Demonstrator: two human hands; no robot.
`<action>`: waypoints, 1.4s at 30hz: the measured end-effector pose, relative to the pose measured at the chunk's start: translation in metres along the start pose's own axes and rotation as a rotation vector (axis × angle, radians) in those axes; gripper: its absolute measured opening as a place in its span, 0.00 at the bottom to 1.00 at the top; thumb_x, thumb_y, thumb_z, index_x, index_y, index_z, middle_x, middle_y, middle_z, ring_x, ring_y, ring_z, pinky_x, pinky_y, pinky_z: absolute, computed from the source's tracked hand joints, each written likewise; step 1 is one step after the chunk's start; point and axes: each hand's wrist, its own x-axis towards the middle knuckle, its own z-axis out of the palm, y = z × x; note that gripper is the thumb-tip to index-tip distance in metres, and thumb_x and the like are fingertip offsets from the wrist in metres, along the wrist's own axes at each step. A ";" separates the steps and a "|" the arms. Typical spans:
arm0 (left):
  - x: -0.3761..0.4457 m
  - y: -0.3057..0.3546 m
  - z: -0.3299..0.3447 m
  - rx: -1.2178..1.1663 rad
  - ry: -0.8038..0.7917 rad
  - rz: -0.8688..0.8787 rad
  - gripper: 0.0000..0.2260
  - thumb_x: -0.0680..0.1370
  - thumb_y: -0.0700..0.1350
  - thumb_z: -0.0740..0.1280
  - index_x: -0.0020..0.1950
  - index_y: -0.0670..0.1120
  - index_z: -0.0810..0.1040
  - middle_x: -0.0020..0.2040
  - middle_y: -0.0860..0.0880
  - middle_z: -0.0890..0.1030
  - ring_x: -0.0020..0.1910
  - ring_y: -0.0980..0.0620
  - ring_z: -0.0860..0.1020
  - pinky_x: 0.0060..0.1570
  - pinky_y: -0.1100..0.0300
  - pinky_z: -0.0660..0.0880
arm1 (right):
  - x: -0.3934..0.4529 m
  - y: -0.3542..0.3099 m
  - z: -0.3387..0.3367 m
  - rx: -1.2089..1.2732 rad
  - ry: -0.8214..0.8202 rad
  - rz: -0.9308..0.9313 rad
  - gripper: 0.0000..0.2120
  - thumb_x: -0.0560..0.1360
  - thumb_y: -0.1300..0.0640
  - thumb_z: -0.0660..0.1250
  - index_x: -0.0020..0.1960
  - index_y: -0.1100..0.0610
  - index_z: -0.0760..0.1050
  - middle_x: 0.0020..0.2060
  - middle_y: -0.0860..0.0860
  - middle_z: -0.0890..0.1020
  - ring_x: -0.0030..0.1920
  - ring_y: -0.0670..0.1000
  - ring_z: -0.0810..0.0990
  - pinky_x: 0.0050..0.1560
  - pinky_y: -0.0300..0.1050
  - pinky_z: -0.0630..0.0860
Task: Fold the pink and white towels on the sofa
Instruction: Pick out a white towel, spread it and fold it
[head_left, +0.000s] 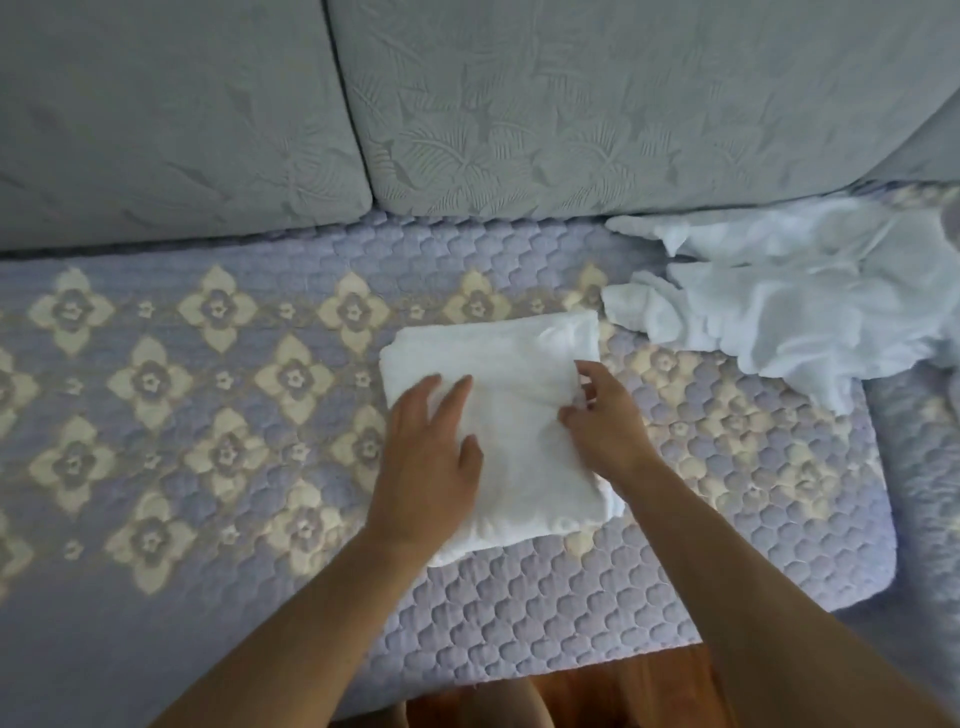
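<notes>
While a folded white towel (514, 415) lies on the sofa seat (208, 395), long axis running front to back, the left hand (431, 457) presses flat on it and the right hand (602, 421) pinches its right edge; unfolded white towels (810, 306) lie crumpled at right.

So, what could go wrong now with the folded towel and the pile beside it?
1. The right hand touches the folded white towel with curled fingers; a tug might open the layers.
2. The crumpled white pile lies close to the folded one; its corner could catch.
3. The towel's near edge already looks uneven under the left hand.
</notes>
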 end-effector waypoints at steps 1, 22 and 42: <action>0.004 -0.006 0.001 0.059 0.011 -0.038 0.28 0.81 0.47 0.64 0.80 0.53 0.60 0.79 0.44 0.58 0.79 0.44 0.54 0.76 0.46 0.59 | 0.001 0.002 0.001 -0.017 0.057 -0.008 0.26 0.74 0.63 0.61 0.67 0.41 0.71 0.53 0.45 0.81 0.53 0.52 0.81 0.55 0.56 0.80; -0.038 -0.176 -0.141 -0.581 0.100 -1.027 0.17 0.83 0.57 0.61 0.59 0.44 0.79 0.52 0.42 0.82 0.51 0.39 0.80 0.53 0.46 0.75 | -0.021 -0.041 0.061 -0.340 -0.023 -0.215 0.21 0.80 0.58 0.66 0.72 0.55 0.72 0.69 0.55 0.73 0.66 0.57 0.73 0.67 0.49 0.69; -0.154 -0.186 -0.084 -0.171 0.143 -0.732 0.15 0.84 0.55 0.58 0.42 0.48 0.72 0.36 0.49 0.76 0.37 0.50 0.76 0.33 0.59 0.66 | -0.042 0.074 0.041 -0.192 0.405 0.144 0.12 0.84 0.55 0.55 0.54 0.62 0.73 0.54 0.60 0.75 0.52 0.60 0.72 0.51 0.54 0.68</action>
